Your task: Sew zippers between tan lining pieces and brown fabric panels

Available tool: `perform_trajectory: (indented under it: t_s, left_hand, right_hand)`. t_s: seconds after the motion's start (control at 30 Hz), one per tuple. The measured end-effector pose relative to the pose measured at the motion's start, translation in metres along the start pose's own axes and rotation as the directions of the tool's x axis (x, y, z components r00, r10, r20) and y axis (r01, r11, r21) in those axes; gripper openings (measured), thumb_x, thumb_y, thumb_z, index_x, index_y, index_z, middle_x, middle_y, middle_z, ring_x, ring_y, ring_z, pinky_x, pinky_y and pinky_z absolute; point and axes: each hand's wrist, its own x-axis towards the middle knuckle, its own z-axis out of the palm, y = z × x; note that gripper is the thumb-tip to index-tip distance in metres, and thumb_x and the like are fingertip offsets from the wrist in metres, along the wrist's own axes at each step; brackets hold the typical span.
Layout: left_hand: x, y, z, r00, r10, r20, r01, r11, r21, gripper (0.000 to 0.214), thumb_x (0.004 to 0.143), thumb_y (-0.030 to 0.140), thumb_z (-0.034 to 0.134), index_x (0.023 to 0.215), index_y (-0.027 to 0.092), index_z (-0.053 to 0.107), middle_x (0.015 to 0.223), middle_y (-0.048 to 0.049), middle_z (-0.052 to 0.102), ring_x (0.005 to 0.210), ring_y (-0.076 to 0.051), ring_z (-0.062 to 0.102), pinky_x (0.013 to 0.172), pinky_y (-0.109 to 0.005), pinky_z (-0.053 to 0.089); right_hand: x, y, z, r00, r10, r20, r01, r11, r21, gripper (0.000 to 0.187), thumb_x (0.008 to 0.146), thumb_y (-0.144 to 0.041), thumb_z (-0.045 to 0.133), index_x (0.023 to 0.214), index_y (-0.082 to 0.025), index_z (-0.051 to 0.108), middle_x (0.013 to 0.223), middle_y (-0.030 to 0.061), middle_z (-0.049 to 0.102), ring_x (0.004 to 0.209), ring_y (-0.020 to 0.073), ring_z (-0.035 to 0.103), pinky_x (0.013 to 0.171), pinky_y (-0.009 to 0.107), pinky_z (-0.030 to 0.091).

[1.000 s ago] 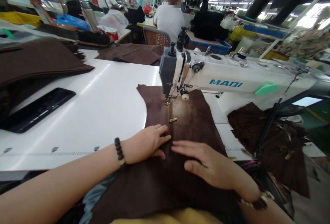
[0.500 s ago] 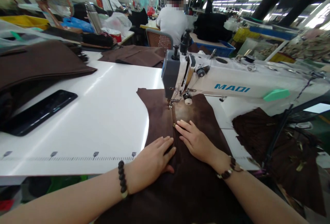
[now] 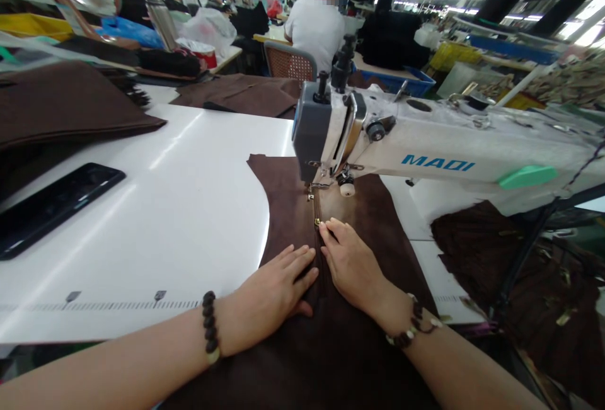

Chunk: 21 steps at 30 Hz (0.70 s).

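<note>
A dark brown fabric panel [image 3: 288, 208] lies under the needle area of a white sewing machine [image 3: 425, 139], with a zipper [image 3: 317, 205] running down its middle. My left hand [image 3: 271, 287] rests on the fabric just left of the zipper, palm down, fingers stretched out. On the right side, my right hand [image 3: 352, 262] has its fingers bent and drawn together at the small brass zipper pull [image 3: 317, 222]. Its fingertips touch the pull; their undersides are hidden. The presser foot [image 3: 311, 196] stands at the zipper just beyond the pull.
A black phone [image 3: 61, 205] lies on the white table [image 3: 203, 208] at left, near stacked brown fabric [image 3: 75, 104]. More brown pieces with zippers [image 3: 515, 271] hang at right. Ahead, a person in a white shirt [image 3: 316, 32] sits with their back turned.
My right hand's fingers have bent and drawn closer together at the zipper pull. My left hand stays flat on the fabric. The view has shifted slightly.
</note>
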Motion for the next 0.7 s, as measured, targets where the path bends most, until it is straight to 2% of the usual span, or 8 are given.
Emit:
perform_trajectory:
  t_s: [0.2,0.37,0.7]
  left_hand:
    - [0.008,-0.014,-0.001,1.0,0.0,0.021,0.0,1.0,0.003,0.047,0.083,0.044,0.054,0.115,0.009,0.057,0.126,-0.0204,0.05,0.12,-0.031,0.044,0.101,-0.047,0.036]
    - [0.014,-0.023,-0.005,1.0,-0.001,0.015,0.001,1.0,-0.001,0.047,0.083,0.044,0.054,0.114,0.009,0.057,0.125,-0.0192,0.05,0.121,-0.03,0.043,0.103,-0.046,0.035]
    - [0.026,-0.043,-0.009,1.0,0.012,-0.012,-0.013,1.0,-0.019,0.043,0.082,0.041,0.057,0.11,0.009,0.057,0.123,-0.0179,0.048,0.117,-0.029,0.045,0.102,-0.044,0.037]
  right_hand:
    - [0.021,-0.003,0.003,0.995,0.095,-0.028,-0.094,0.995,0.036,0.039,0.086,-0.012,0.044,0.124,-0.003,0.048,0.112,0.0152,0.05,0.106,0.0248,0.044,0.097,0.038,0.041]
    - [0.035,0.0,0.009,0.987,0.15,-0.059,-0.145,0.987,0.073,0.04,0.086,-0.012,0.043,0.125,-0.004,0.047,0.117,0.0148,0.048,0.11,0.0244,0.041,0.099,0.037,0.039]
    - [0.058,0.018,0.014,0.992,0.122,-0.031,-0.118,0.989,0.093,0.042,0.088,-0.017,0.038,0.128,-0.005,0.044,0.115,0.0167,0.048,0.109,0.0267,0.04,0.099,0.042,0.036]
